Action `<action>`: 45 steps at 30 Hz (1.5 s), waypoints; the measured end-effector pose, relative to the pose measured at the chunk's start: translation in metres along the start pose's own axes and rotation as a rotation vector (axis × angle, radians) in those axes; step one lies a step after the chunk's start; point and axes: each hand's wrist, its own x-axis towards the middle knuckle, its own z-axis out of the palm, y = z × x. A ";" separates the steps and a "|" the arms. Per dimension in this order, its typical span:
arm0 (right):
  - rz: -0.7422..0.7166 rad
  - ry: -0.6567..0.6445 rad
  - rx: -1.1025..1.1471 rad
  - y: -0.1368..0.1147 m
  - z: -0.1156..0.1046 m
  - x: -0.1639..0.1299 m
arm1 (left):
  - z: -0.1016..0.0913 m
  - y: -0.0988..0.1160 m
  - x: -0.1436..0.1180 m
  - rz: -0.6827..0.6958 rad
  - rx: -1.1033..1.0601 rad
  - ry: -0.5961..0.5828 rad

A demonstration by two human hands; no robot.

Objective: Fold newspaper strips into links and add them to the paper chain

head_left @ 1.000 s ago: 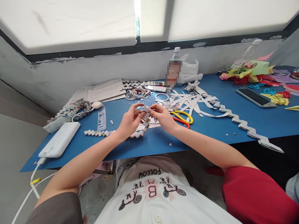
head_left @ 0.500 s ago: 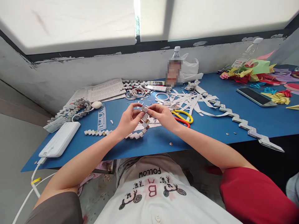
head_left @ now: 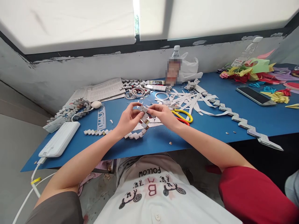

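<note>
The bottle has its label blurred out, not readable. Print on the newspaper is too small to read. The white cable is cut off by the bottom edge, and the yellow scissors are partly hidden behind the right hand.

You have two hands at work, your left hand and right hand, both pinching one folded paper chain. On the blue table you have one pair of scissors, one phone, one white power bank, one ruler and two plastic bottles.
</note>
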 end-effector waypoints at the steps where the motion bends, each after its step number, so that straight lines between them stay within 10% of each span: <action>1: 0.001 0.000 0.000 0.000 0.000 0.001 | 0.000 0.000 0.000 0.005 0.000 -0.001; 21: -0.248 -0.022 -0.246 -0.003 -0.010 -0.004 | -0.009 -0.002 0.005 0.015 -0.038 0.019; 28: -0.249 -0.230 -0.045 -0.005 -0.018 -0.003 | -0.013 -0.001 0.008 -0.133 -0.214 0.037; 36: -0.277 -0.088 -0.073 -0.004 -0.012 0.002 | -0.011 -0.007 0.011 -0.280 -0.468 -0.034; 45: -0.205 -0.017 -0.264 -0.004 -0.011 0.003 | -0.005 -0.004 0.005 -0.014 -0.018 -0.046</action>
